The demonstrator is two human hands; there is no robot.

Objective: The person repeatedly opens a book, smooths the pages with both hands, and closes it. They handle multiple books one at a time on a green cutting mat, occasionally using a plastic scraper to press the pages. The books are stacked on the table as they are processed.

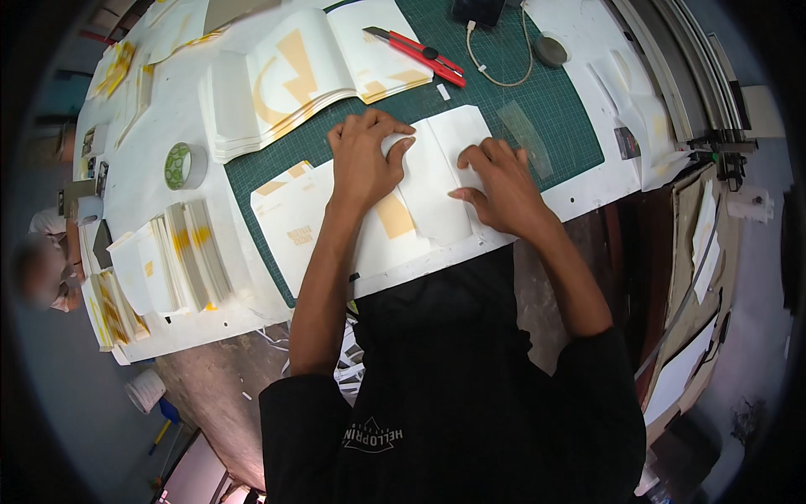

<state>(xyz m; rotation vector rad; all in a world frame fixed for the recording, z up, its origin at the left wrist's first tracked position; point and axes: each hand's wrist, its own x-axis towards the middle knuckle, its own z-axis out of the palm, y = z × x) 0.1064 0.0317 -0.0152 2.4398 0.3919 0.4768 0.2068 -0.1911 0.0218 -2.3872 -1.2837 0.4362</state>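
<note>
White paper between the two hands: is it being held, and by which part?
The left hand seems to pinch the white paper at its upper left edge; whether the right hand grips too cannot be told.

Both bare arms reach forward. The left arm (326, 273) leans a little to the right, and the right arm (573, 260) slants in to the left. The left hand (365, 164) is palm down, its thumb tip close to the pointing finger. The right hand (506, 186) has bent fingers (498, 151), its thumb spread away. The hands are apart.
</note>
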